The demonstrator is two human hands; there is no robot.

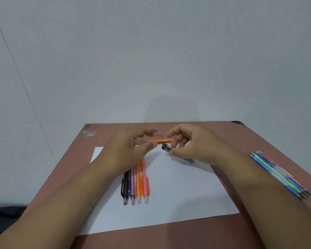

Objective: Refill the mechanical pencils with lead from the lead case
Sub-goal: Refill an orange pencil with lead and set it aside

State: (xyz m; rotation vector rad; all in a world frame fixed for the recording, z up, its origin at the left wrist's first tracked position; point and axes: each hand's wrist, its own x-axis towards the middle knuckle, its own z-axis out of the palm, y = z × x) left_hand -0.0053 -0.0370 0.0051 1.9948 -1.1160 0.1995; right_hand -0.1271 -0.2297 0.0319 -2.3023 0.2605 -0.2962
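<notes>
My left hand (pixel 131 148) holds an orange mechanical pencil (pixel 161 140) level above the table; the thumb is under its left end and the fingers curl over it. My right hand (pixel 192 144) pinches a dark lead case (pixel 166 148) between thumb and fingers, just below the pencil. That hand's fingertips meet the pencil's right end. Most of the case is hidden under that hand. Several mechanical pencils (pixel 136 182), black, purple, orange and pink, lie side by side on the white paper (pixel 178 194) under my left wrist.
The paper lies on a brown table (pixel 223 234) pushed against a pale wall. A second bundle of blue, green and pink pencils (pixel 284 178) lies at the right edge beside my right forearm. Dark cloth (pixel 5 214) shows at the lower left.
</notes>
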